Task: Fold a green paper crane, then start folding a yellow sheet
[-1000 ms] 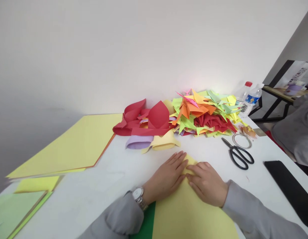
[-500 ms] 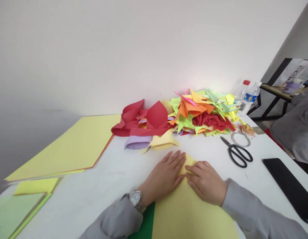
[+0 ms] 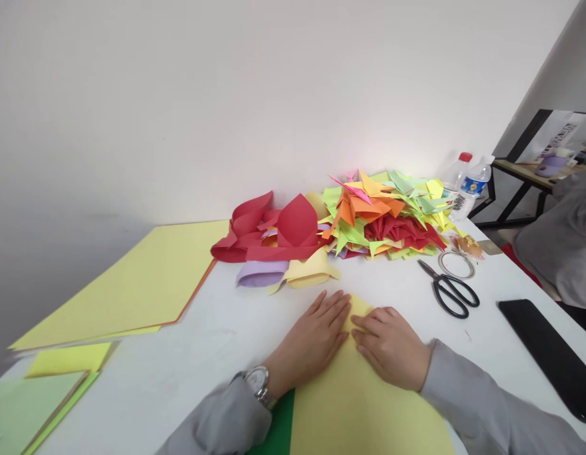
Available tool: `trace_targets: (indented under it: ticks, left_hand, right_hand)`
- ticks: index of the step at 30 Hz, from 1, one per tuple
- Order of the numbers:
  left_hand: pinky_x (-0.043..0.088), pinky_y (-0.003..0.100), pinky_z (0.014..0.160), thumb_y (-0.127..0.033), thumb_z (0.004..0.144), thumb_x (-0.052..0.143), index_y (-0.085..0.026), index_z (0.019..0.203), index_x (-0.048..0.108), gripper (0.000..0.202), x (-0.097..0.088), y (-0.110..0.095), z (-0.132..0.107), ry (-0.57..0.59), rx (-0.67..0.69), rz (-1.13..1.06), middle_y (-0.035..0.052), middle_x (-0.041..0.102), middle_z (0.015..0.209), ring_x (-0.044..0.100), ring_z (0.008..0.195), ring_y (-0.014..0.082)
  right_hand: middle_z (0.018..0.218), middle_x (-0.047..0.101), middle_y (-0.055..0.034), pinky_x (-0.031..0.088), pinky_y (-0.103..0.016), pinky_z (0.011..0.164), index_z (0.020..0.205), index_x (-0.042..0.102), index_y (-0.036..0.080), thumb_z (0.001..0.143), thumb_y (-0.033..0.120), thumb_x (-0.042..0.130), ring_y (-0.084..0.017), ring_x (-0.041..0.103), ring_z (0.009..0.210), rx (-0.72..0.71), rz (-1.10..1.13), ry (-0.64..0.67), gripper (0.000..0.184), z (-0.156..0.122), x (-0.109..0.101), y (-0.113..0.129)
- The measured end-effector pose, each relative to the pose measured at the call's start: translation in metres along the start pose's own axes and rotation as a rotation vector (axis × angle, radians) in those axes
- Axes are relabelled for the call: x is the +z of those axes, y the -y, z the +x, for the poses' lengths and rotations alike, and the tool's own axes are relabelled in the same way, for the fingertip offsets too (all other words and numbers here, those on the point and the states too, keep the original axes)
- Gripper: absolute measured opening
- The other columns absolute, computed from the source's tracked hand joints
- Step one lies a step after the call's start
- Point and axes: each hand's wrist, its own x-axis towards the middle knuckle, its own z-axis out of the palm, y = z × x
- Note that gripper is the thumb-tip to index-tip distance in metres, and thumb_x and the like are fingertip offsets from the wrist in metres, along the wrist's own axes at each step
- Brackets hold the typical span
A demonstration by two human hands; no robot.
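Note:
A large sheet of yellow paper point(image 3: 368, 417) lies in front of me, its narrow far end under both hands. My left hand point(image 3: 316, 335) rests flat on its left edge, fingers stretched out and holding nothing. From the right, my right hand point(image 3: 390, 347) presses on the sheet near that end. Its fingers are bent, with index finger and thumb close together on the paper near my left thumb. Part of a green sheet point(image 3: 279, 430) shows beneath the yellow one, by my left wrist.
Large yellow sheets point(image 3: 145, 278) and smaller green sheets point(image 3: 41, 404) lie at left. Red paper shapes point(image 3: 293, 227) and a heap of folded paper cranes point(image 3: 382, 215) stand by the wall. Scissors point(image 3: 449, 291), tape roll point(image 3: 456, 265), black phone-like slab point(image 3: 549, 354) and bottles point(image 3: 473, 186) are at right.
Both hands stay at almost the same place on the yellow paper. The view has shifted very slightly.

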Motion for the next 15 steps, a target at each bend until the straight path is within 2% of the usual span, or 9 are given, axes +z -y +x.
trace_targets:
  ticks: [6,15]
  left_hand:
    - [0.037,0.049,0.11,-0.018,0.096,0.037,-0.008,0.126,0.056,0.037,-0.003,0.0,-0.006,-0.028,0.0,-0.037,0.0148,0.057,0.135,0.048,0.131,0.0278]
    - [0.041,0.049,0.109,-0.018,0.097,0.038,-0.01,0.129,0.055,0.038,-0.014,-0.005,-0.02,-0.024,-0.012,-0.047,0.0148,0.057,0.136,0.047,0.131,0.0271]
  right_hand:
    - [0.119,0.067,-0.0089,0.04,-0.038,0.078,0.104,0.064,0.017,0.094,0.02,0.051,-0.022,0.055,0.095,-0.004,-0.035,0.004,0.017,-0.001,0.002,0.0]
    - [0.12,0.067,-0.008,0.041,-0.036,0.077,0.104,0.064,0.018,0.093,0.018,0.052,-0.02,0.057,0.094,0.001,-0.036,-0.025,0.016,-0.002,0.003,0.0]
